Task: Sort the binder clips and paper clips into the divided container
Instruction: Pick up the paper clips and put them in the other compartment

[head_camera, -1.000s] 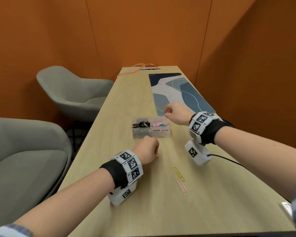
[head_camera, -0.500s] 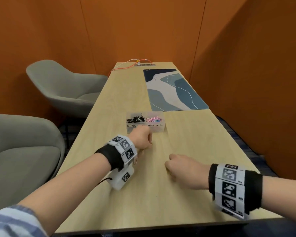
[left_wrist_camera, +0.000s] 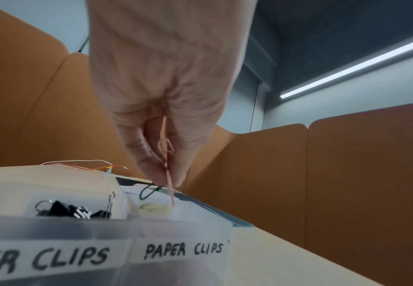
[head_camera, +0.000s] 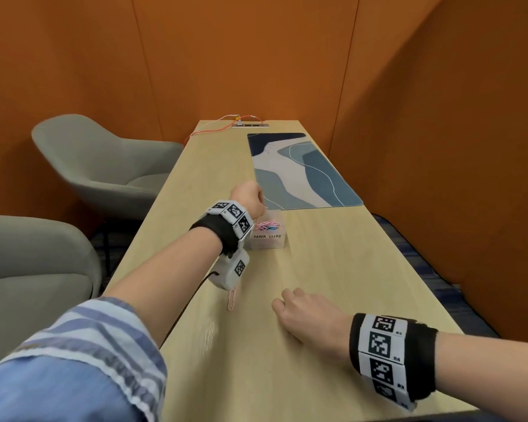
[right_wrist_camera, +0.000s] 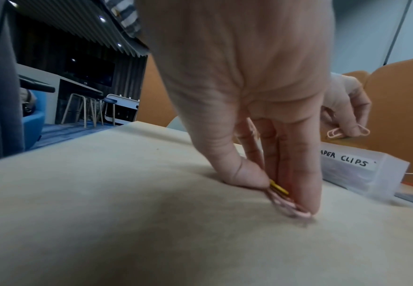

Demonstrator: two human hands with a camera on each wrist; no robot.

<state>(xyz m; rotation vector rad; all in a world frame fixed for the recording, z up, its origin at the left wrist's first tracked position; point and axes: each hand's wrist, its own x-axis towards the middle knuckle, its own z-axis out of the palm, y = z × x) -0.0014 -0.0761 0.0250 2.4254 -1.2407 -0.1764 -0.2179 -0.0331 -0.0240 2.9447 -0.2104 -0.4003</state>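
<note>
A clear divided container (head_camera: 269, 242) stands mid-table, labelled for binder clips and paper clips. Black binder clips (left_wrist_camera: 73, 210) fill its left compartment and coloured paper clips (head_camera: 267, 225) the right one. My left hand (head_camera: 250, 196) hovers over the paper-clip compartment and pinches a pink paper clip (left_wrist_camera: 167, 170) that hangs downward; a green clip (left_wrist_camera: 149, 191) shows just below the fingers. Near the table's front, my right hand (head_camera: 282, 306) pinches a yellow paper clip (right_wrist_camera: 280, 188) and a pink one (right_wrist_camera: 295, 209) against the tabletop. Another pink paper clip (head_camera: 231, 300) lies loose under my left wrist.
A blue patterned desk mat (head_camera: 302, 172) lies beyond the container on the right. An orange cable and a socket strip (head_camera: 250, 124) sit at the far end. Two grey chairs (head_camera: 104, 166) stand left of the table, and orange walls close in the right side.
My left hand rose from in front of the container to above the paper-clip compartment with a pink clip. My right hand came back from the container to the near clips and pinches them.
</note>
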